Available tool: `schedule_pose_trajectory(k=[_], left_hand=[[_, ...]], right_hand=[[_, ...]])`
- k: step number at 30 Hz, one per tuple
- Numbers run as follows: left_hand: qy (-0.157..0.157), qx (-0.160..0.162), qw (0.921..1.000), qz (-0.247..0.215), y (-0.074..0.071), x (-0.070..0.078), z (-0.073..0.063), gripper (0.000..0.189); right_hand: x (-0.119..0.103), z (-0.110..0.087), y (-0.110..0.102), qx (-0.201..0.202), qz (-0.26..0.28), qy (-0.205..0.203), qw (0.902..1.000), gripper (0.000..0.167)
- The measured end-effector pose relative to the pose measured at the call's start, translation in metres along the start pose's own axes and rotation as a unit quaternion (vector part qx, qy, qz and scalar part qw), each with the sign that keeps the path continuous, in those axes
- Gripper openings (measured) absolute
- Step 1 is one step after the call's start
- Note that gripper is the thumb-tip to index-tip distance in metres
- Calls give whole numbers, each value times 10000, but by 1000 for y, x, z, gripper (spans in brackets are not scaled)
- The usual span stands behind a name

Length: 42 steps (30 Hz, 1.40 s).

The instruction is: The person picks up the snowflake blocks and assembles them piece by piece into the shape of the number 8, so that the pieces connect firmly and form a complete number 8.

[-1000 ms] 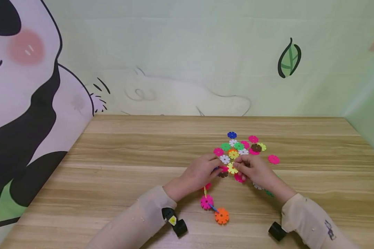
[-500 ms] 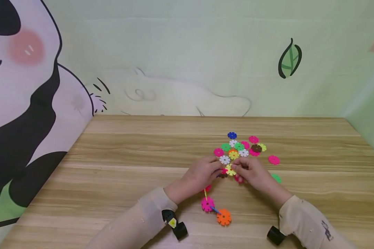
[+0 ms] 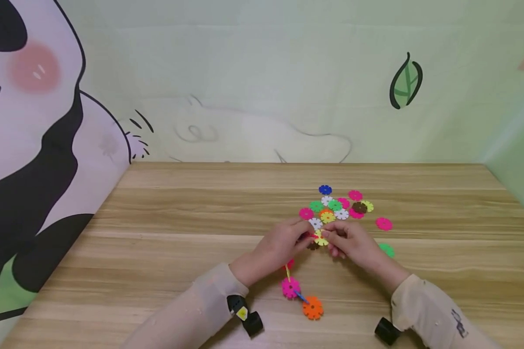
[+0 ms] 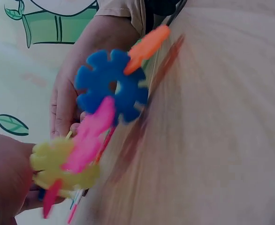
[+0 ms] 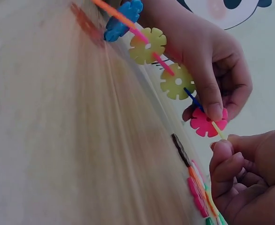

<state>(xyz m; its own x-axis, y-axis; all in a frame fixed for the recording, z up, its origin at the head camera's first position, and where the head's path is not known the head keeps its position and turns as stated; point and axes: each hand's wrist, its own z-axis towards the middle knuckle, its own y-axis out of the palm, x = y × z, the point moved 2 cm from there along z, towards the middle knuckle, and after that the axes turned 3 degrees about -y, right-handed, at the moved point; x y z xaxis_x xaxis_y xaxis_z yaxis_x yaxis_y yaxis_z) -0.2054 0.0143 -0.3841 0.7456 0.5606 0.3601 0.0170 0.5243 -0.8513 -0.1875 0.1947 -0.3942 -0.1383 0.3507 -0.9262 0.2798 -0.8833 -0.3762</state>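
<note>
Above the worktop [image 3: 179, 208], the fingers of the left hand [image 3: 281, 245] clamp a pink disc [image 5: 203, 123], those of the right hand [image 3: 357, 243] a yellow disc [image 5: 218, 129]; square alignment and even pressure should join them best.

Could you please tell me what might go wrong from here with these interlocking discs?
The yellow disc between the hands could slip, since the right hand only pinches it near its edge. Pushing it against the pink disc in the left hand might loosen another slotted joint in the attached chain.
</note>
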Motion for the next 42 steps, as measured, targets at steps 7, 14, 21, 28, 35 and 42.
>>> schedule_pose_trajectory(k=[7, 14, 21, 28, 35, 42], left_hand=[[-195, -511, 9985, 15, 1, -1, 1, 37], [-240, -726, 9970, 132, 1, -1, 1, 38], [-545, -839, 9949, 125, 1, -3, 2, 39], [-730, -948, 9926, 191, 0, -3, 2, 41], [-751, -988, 9915, 386, 0, -4, 1, 41], [-653, -970, 9920, 482, 0, -3, 3, 40]], right_hand=[[1, 2, 1, -98, -130, 28, 9999, 22], [-2, 2, -1, -284, -222, 38, 9993, 24], [-16, -2, -23, -39, -1578, 38, 9875, 20], [-26, -9, -39, -174, -2956, 439, 9542, 19], [-23, -12, -43, -470, -3577, 735, 9298, 27], [-19, -14, -40, -469, -3700, 980, 9226, 29]])
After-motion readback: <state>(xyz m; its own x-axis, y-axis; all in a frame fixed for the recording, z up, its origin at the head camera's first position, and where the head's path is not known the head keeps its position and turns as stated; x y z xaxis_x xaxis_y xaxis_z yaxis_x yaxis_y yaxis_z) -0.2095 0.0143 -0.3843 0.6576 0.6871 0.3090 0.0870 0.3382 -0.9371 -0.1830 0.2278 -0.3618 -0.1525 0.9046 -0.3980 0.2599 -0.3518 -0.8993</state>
